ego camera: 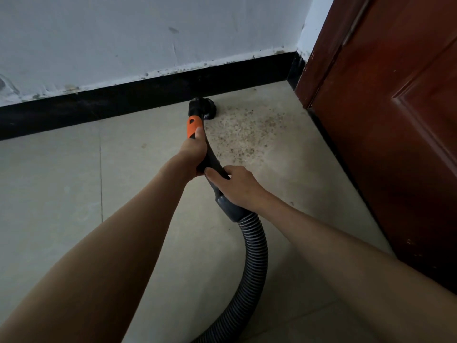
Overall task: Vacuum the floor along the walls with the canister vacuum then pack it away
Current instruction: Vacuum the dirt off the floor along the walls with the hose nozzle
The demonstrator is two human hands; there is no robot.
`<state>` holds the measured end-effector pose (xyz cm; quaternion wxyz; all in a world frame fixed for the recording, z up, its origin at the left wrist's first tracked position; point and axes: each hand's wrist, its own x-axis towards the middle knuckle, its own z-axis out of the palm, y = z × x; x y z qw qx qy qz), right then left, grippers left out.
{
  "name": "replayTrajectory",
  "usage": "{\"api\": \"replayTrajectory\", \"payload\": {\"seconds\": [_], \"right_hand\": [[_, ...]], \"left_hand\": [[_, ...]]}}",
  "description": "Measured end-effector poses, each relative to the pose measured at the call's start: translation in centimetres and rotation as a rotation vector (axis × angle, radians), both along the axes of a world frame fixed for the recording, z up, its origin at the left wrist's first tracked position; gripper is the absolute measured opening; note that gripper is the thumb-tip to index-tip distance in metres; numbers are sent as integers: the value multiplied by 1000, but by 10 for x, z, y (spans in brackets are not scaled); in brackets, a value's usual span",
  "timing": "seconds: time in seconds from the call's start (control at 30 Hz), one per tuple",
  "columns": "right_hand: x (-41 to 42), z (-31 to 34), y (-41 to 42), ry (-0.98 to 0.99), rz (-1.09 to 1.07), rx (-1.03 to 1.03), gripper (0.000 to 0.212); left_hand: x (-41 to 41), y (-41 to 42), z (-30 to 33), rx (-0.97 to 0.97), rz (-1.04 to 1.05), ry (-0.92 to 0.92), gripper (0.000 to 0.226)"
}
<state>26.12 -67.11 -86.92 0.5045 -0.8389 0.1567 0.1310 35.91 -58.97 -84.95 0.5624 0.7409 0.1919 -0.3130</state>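
Note:
The vacuum's curved dark handle (212,159) carries an orange slider (193,126) and ends in a small black nozzle (202,107) set on the floor against the black skirting board (123,102). My left hand (194,152) grips the upper handle just below the orange part. My right hand (235,184) grips the lower handle above the grey cuff. From the cuff the ribbed grey hose (254,263) curves down and out of the bottom of the frame. The canister is out of sight. Brown crumbs and dust (247,129) lie scattered on the tile right of the nozzle.
A white scuffed wall (148,38) rises above the skirting. A dark red wooden door (395,120) stands at the right, forming a corner with the wall. Pale floor tiles (54,181) stretch to the left.

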Motion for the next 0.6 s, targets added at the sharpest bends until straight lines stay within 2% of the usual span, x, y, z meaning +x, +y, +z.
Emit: {"api": "replayTrajectory", "payload": {"seconds": [0.13,0.27,0.6], "right_hand": [[-3,-4,-16,-14,-50,-11,45],[-4,-8,-34,-7,-94,-45,42],[-8,-15,-74,-38,-221,-46,40]], "left_hand": [[1,-20,-2,-15,-49,3,58],[4,-42,-5,13,-104,-39,43],[8,-98,-12,32,-209,-87,54]]}}
